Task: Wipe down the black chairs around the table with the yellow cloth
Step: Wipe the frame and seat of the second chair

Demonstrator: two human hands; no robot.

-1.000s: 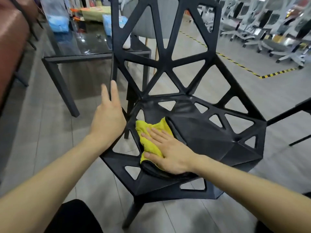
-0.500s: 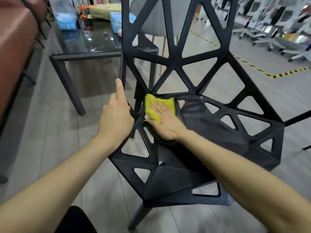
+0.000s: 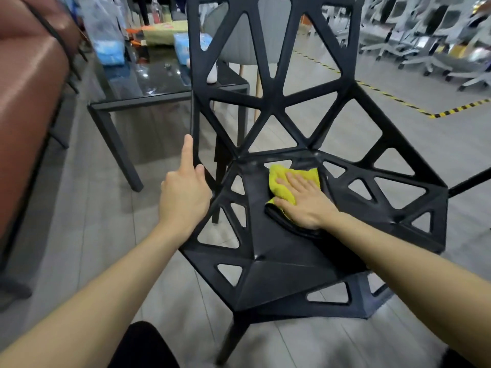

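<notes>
Right hand (image 3: pixel 305 203) presses flat, fingers spread, on yellow cloth (image 3: pixel 281 187) at seat rear; left hand (image 3: pixel 184 196) grips black chair (image 3: pixel 265 261) frame edge.

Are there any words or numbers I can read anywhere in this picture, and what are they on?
None can be read.
Blue packets on the glass table: any print is too blurred.
Yellow-green package: its red mark is too blurred.
Black chair and yellow cloth: no writing shows.

One black chair (image 3: pixel 279 261), one yellow cloth (image 3: pixel 287 181), one table (image 3: pixel 159 83), two hands.
</notes>
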